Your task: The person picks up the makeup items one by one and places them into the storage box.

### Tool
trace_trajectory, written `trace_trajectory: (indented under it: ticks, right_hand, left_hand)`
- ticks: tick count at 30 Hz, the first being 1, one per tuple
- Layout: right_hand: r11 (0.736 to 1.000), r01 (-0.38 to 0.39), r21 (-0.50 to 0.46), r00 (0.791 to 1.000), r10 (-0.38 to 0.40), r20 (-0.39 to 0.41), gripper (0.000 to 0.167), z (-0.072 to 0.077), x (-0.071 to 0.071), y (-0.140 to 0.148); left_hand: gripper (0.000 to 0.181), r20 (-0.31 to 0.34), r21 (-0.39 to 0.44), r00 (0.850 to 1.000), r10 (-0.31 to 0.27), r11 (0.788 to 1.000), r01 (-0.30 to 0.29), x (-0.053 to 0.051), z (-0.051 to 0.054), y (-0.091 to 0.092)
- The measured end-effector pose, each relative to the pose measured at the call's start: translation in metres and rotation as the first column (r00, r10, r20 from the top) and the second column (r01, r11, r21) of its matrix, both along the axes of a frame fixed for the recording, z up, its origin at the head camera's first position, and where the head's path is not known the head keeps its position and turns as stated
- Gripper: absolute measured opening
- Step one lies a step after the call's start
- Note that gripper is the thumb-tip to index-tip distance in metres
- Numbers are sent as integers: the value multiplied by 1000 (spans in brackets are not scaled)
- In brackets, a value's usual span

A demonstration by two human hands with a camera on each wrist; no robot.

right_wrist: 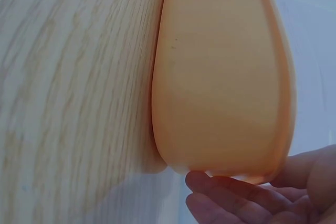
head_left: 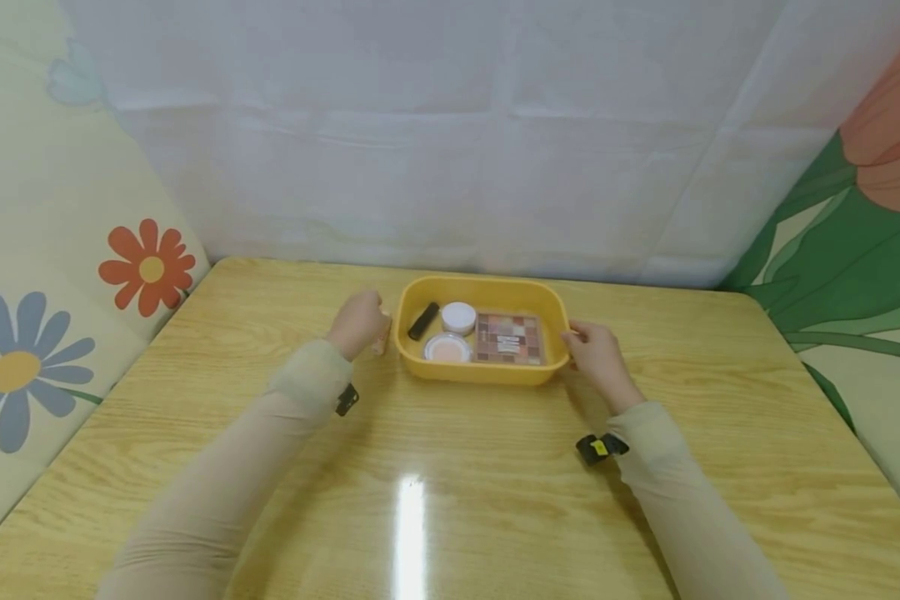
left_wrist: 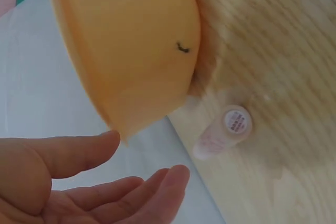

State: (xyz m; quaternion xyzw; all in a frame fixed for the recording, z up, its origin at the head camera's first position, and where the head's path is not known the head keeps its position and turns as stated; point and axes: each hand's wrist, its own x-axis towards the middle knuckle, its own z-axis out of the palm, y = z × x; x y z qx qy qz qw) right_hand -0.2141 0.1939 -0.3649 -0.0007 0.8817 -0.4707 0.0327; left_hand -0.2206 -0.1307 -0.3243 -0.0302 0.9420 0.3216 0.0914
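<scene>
A yellow plastic basin [head_left: 480, 373] stands at the back of the table. It holds a black tube [head_left: 423, 322], a white-lidded jar [head_left: 459, 317], a clear-rimmed round compact [head_left: 447, 350] and a checkered eyeshadow palette [head_left: 509, 340]. My right hand [head_left: 598, 358] grips the basin's right end, thumb at the rim and fingers against the outer wall. By the left end is my left hand [left_wrist: 100, 182], its thumb tip at the rim and its fingers spread apart from the wall. A small pinkish tube [left_wrist: 223, 134] with a round label on its end is on the table beside that hand.
The wooden table [head_left: 450, 467] reaches back to a white cloth [head_left: 420, 167] hanging behind the basin. Flower-patterned panels [head_left: 37, 250] flank both sides. A wrist-worn black device [head_left: 600, 448] sits under the right forearm.
</scene>
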Motion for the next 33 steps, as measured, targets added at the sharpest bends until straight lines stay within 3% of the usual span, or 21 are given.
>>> trace_trajectory:
  ticks: [5,14,25,33]
  right_hand:
    - [1000,0,-7,1000,0,0,40,0,1,0]
    - [1000,5,-3,1000,-5,3,40,-1,-1,0]
    - [1000,-3,13,1000,3,8,40,-1,-1,1]
    - [1000,7,19,1000,-7,5,40,0,-2,1]
  left_hand:
    - [20,8,-42,1000,-5,999,5,-1,-10,1]
    - [28,30,-55,1000,-4,998,6,-12,-24,0]
    - [22,74,-111,992,-105,987,113,-25,-37,-7]
    - [21,67,-152,987,-148,976,157,-37,-48,-12]
